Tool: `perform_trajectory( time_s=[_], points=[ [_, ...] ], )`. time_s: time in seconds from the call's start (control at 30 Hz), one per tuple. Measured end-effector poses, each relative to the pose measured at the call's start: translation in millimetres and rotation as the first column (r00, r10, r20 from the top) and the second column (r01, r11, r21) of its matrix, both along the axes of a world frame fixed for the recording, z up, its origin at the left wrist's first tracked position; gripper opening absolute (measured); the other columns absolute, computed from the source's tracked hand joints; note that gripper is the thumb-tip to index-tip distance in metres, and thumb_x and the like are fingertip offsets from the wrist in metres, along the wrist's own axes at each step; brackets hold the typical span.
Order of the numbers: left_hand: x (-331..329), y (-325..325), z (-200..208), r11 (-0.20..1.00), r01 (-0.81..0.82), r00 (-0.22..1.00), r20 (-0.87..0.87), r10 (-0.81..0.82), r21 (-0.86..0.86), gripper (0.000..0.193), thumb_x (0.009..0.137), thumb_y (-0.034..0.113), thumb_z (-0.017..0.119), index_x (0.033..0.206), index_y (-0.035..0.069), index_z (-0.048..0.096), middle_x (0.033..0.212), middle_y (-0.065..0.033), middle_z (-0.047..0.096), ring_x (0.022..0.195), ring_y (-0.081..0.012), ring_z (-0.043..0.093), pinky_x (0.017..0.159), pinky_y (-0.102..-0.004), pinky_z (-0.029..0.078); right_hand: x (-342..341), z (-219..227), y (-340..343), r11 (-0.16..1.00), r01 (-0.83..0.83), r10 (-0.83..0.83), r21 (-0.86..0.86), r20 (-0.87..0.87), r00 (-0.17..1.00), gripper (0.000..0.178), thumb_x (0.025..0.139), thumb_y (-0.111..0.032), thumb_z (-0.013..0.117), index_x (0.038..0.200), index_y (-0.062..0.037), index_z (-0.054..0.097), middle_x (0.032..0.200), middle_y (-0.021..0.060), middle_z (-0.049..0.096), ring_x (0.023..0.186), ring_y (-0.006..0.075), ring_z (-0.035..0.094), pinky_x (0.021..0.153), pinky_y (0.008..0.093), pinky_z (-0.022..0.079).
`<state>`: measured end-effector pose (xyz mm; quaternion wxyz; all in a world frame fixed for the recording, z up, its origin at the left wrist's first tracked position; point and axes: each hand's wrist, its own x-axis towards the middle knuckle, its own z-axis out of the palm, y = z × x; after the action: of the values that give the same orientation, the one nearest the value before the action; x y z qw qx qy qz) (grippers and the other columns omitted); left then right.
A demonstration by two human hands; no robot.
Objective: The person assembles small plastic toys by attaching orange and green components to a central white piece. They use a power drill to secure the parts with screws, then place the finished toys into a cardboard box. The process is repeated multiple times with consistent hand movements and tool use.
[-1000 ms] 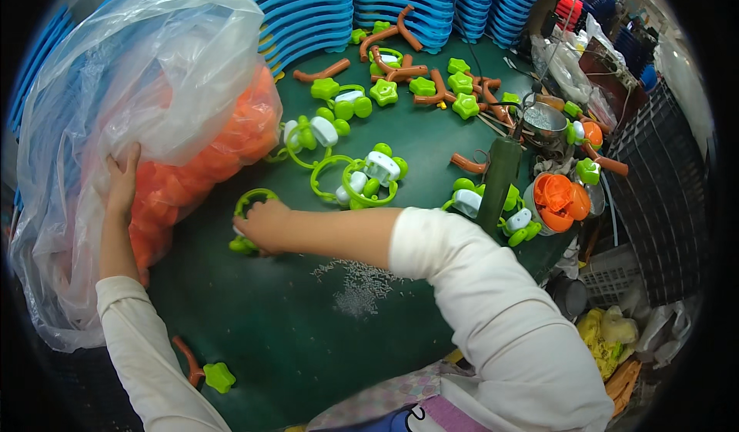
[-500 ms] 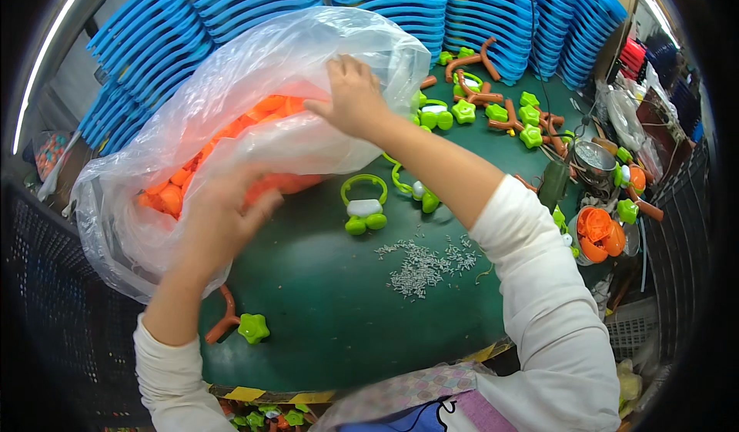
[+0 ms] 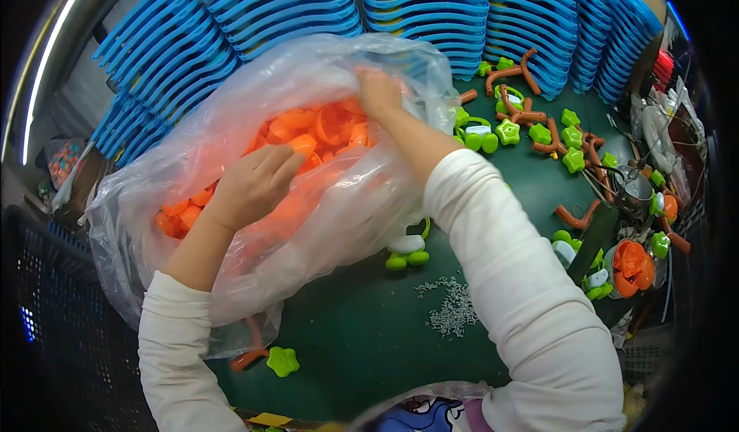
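A large clear plastic bag point(image 3: 339, 224) lies open on the left half of the green table, with many orange plastic pieces point(image 3: 292, 124) inside. My right hand point(image 3: 379, 93) is closed on the bag's far right rim. Over the mouth of the bag, my left hand point(image 3: 258, 185) has its fingers bent together at the near rim, beside the orange pieces; its fingertips are partly hidden. Just past the bag's near edge sits a green and white ring-shaped part point(image 3: 406, 252), its upper loop partly covered by the bag.
Stacked blue plastic parts point(image 3: 427, 16) line the back. Brown branch-shaped pieces and green star knobs point(image 3: 572, 138) lie at the right, near a metal cup of orange pieces point(image 3: 631, 269). Small metal pins point(image 3: 454, 309) are heaped by my right forearm. A green star point(image 3: 282, 362) lies nearer me.
The bag's mouth is wider and more orange pieces show. Its near side has spread toward me, over the brown branch and ring-shaped part. My left hand has moved up to the near rim.
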<state>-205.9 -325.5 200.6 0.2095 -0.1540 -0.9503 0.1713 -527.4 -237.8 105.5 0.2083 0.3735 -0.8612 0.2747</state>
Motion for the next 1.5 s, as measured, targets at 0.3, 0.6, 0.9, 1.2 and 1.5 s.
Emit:
perform_trajectory(
  time_s=[0.3,0.6,0.9,1.2,1.5],
  points=[
    [-27.5,-119.8,24.6,0.825,-0.345,0.839,-0.248,0.485,0.447,0.051,0.084,0.024,0.074,0.13,0.009,0.057,0.112,-0.0174,0.067,0.103,-0.03,0.064,0.088,-0.0383,0.05,98.0,95.2,17.2,0.257,-0.211,0.958,-0.943,0.277,-0.072,0.034,0.085,-0.009,0.056,0.114,-0.0004,0.071,0.097,0.0117,0.072,0.08,0.0187,0.068,0.072,0.0351,0.057],
    [23.9,-145.6,56.6,0.052,-0.379,0.901,0.356,0.249,0.924,0.021,0.085,0.021,0.054,0.094,0.007,0.066,0.083,-0.0043,0.062,0.076,-0.0163,0.057,0.065,-0.0334,0.049,49.8,56.7,67.3,0.891,-0.325,0.193,-0.316,-0.384,0.903,0.051,0.077,-0.019,0.074,0.124,-0.0027,0.06,0.12,0.0164,0.063,0.108,0.0288,0.061,0.093,0.0391,0.049],
    [120.4,-105.2,21.0,-0.178,-0.37,0.902,0.399,0.166,0.912,0.033,0.09,0.028,0.06,0.113,0.005,0.067,0.105,-0.0029,0.065,0.096,-0.0175,0.06,0.085,-0.0346,0.05,156.6,28.2,51.8,0.964,-0.253,0.222,-0.076,-0.289,0.931,0.084,0.077,-0.043,0.078,0.147,-0.0099,0.044,0.148,0.022,0.045,0.133,0.0452,0.045,0.105,0.0661,0.035],
    [160.9,148.0,-40.9,0.718,-0.547,0.786,0.559,0.265,0.43,0.132,0.056,0.025,0.096,0.157,-0.001,0.015,0.151,-0.0271,0.037,0.138,-0.0456,0.04,0.115,-0.0499,0.034,100.5,20.2,6.5,0.899,-0.022,0.199,-0.437,0.363,0.91,0.031,0.083,-0.024,0.058,0.099,-0.0002,0.069,0.089,0.0234,0.071,0.085,0.0359,0.071,0.078,0.0471,0.054],
    [121.2,120.9,-192.8,0.509,-0.441,0.898,0.373,0.235,0.74,0.057,0.073,0.016,0.082,0.122,0.001,0.057,0.108,-0.0223,0.064,0.099,-0.0446,0.062,0.083,-0.0494,0.051,169.2,98.2,-53.8,0.088,0.396,0.993,-0.914,0.05,-0.104,0.021,0.09,-0.015,0.045,0.076,-0.006,0.057,0.066,0.0063,0.054,0.055,0.0195,0.056,0.044,0.0355,0.043]
  ],
)
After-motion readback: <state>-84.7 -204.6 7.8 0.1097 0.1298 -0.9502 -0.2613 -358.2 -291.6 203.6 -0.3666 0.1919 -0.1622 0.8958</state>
